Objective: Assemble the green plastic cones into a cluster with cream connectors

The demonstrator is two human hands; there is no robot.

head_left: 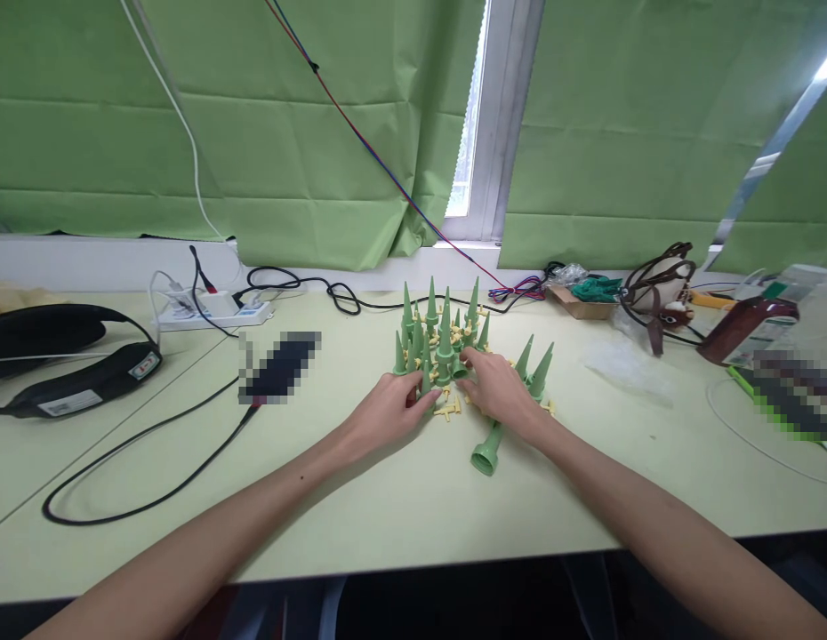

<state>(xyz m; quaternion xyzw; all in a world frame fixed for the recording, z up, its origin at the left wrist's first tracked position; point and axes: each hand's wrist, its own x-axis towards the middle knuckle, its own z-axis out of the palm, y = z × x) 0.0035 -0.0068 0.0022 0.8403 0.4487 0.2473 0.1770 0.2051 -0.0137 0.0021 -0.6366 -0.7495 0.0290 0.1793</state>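
Green plastic watering spikes (445,331) stand upright in a cluster, with small yellow T-shaped valves (446,410) scattered among them. My left hand (389,411) is at the cluster's front left, thumb and fingers closed around a green spike (425,378). At the right side, my right hand (499,391) has its fingertips closed on another green spike (460,367), whose wide end faces me; the hand partly hides it. Below my right wrist a spike (485,455) lies on its side, its hollow end toward me. More spikes (539,378) stand just beyond the right hand.
On the left of the table (360,524) are a pixelated dark device (280,369) with a black cable, a power strip (217,311) and a black padded band (86,378). At right lie a small cardboard box (580,302), clear plastic film (630,369) and a dark red bottle (750,329).
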